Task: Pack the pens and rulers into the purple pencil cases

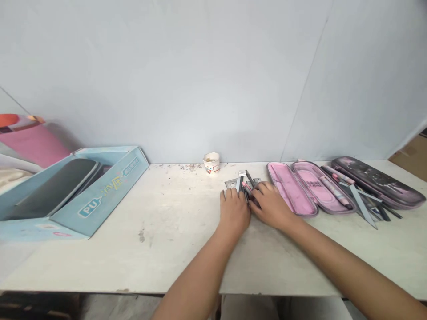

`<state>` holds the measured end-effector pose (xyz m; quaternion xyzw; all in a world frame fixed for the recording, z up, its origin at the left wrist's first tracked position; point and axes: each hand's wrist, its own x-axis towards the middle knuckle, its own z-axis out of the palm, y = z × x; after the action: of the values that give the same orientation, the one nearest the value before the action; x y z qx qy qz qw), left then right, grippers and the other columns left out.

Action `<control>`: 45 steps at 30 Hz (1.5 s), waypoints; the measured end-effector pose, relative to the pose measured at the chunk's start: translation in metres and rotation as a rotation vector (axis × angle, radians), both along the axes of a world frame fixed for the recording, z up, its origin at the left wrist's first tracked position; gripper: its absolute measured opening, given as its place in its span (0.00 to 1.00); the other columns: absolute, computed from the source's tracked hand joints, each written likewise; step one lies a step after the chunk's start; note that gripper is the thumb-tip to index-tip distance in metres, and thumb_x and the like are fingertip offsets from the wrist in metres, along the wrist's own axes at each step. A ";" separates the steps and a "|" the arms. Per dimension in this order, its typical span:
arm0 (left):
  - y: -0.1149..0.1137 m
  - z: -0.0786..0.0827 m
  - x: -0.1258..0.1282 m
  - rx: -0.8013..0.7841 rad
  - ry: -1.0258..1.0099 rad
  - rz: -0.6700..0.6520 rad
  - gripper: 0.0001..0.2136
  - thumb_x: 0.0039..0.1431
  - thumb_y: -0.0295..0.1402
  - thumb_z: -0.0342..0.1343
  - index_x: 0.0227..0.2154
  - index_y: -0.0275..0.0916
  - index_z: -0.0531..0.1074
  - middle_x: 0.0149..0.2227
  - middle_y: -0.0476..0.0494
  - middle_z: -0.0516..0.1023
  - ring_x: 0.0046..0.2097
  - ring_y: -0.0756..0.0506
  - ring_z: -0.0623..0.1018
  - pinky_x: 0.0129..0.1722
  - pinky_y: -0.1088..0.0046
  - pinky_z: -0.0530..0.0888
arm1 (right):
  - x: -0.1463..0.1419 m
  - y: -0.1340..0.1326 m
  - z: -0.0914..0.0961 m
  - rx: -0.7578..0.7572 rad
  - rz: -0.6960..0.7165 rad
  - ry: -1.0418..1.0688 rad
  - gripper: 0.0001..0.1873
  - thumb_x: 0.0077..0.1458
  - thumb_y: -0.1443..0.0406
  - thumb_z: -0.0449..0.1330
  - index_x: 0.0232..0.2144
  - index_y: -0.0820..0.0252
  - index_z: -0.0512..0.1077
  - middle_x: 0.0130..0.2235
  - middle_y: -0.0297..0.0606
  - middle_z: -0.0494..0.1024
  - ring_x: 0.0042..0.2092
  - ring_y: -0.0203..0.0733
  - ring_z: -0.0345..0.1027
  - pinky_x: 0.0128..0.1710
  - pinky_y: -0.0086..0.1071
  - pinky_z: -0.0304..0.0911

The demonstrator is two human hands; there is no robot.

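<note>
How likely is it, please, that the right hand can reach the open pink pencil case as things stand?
Probably yes. The right hand rests on the pile of pens right beside the open pink pencil case; nothing stands between them on the table.

Place: a plain work bench for sorting stationery, more workshop than home or office.
Surface: one long, bare white tabletop (pixel 173 249), scuffed and stained.
Walls: blank pale panels (pixel 200 80) with a visible seam, nothing hung on them.
Stock: a blue printed carton (pixel 110 191) holding a dark case (pixel 56 189); an open pink pencil case (pixel 300 189) beside a dark pencil case (pixel 380 180); a loose pile of pens and rulers (pixel 245 182).
Mess: a paper cup (pixel 211 162) and crumbs of debris (pixel 188 167) along the wall.
Edge: brown cardboard (pixel 412 155) at far right.
</note>
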<state>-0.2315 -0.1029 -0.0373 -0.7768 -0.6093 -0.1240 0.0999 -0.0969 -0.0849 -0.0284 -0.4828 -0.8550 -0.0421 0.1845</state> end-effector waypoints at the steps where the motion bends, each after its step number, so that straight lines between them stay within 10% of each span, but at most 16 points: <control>1: 0.001 0.000 0.000 -0.017 0.006 0.003 0.12 0.55 0.33 0.46 0.36 0.31 0.69 0.39 0.32 0.69 0.45 0.37 0.66 0.49 0.54 0.58 | -0.002 0.001 -0.001 -0.002 0.000 0.001 0.14 0.56 0.61 0.49 0.39 0.61 0.69 0.42 0.45 0.69 0.48 0.48 0.56 0.46 0.41 0.54; 10: 0.000 0.015 -0.006 0.060 -0.094 0.014 0.13 0.58 0.29 0.41 0.32 0.29 0.71 0.35 0.32 0.70 0.43 0.37 0.67 0.44 0.57 0.63 | 0.000 0.003 0.000 -0.014 -0.020 0.220 0.12 0.57 0.61 0.48 0.35 0.61 0.69 0.40 0.45 0.69 0.46 0.46 0.58 0.46 0.40 0.56; 15: -0.003 0.027 0.006 -0.027 -0.593 -0.099 0.16 0.61 0.30 0.35 0.33 0.33 0.69 0.34 0.36 0.71 0.41 0.42 0.70 0.43 0.62 0.67 | 0.008 -0.004 0.008 -0.151 0.038 0.589 0.16 0.59 0.57 0.44 0.34 0.59 0.67 0.37 0.41 0.70 0.43 0.42 0.62 0.45 0.38 0.57; 21: 0.002 0.028 0.057 -0.480 -1.251 -0.298 0.17 0.62 0.40 0.37 0.36 0.34 0.68 0.34 0.43 0.74 0.37 0.47 0.73 0.39 0.70 0.70 | 0.047 -0.011 0.017 -0.268 0.016 0.946 0.13 0.56 0.55 0.49 0.34 0.58 0.64 0.36 0.37 0.69 0.40 0.39 0.65 0.39 0.33 0.62; 29: 0.020 0.029 0.162 -0.170 -0.377 -0.439 0.13 0.58 0.32 0.43 0.42 0.34 0.67 0.43 0.37 0.70 0.47 0.42 0.68 0.48 0.62 0.64 | 0.161 0.004 0.014 0.218 -0.350 0.412 0.09 0.54 0.62 0.50 0.32 0.61 0.66 0.38 0.46 0.69 0.44 0.48 0.60 0.45 0.42 0.56; 34: 0.030 0.010 0.203 -0.151 -0.105 -0.429 0.16 0.58 0.35 0.43 0.45 0.34 0.66 0.45 0.35 0.68 0.47 0.39 0.67 0.46 0.58 0.64 | 0.201 0.008 -0.009 0.203 -0.564 0.091 0.13 0.54 0.61 0.50 0.35 0.65 0.68 0.39 0.52 0.69 0.45 0.53 0.58 0.43 0.43 0.54; 45: 0.032 0.033 0.159 -0.112 -0.221 -0.384 0.14 0.60 0.36 0.43 0.45 0.38 0.66 0.45 0.40 0.68 0.49 0.42 0.67 0.49 0.63 0.63 | 0.208 0.003 -0.016 0.116 -0.567 0.048 0.17 0.54 0.57 0.49 0.34 0.64 0.70 0.37 0.52 0.69 0.43 0.55 0.59 0.38 0.44 0.56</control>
<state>-0.0728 -0.0713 -0.0043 -0.8644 -0.4636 -0.1911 -0.0363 0.1112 -0.0817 -0.0444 -0.6921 -0.6774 -0.1293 0.2130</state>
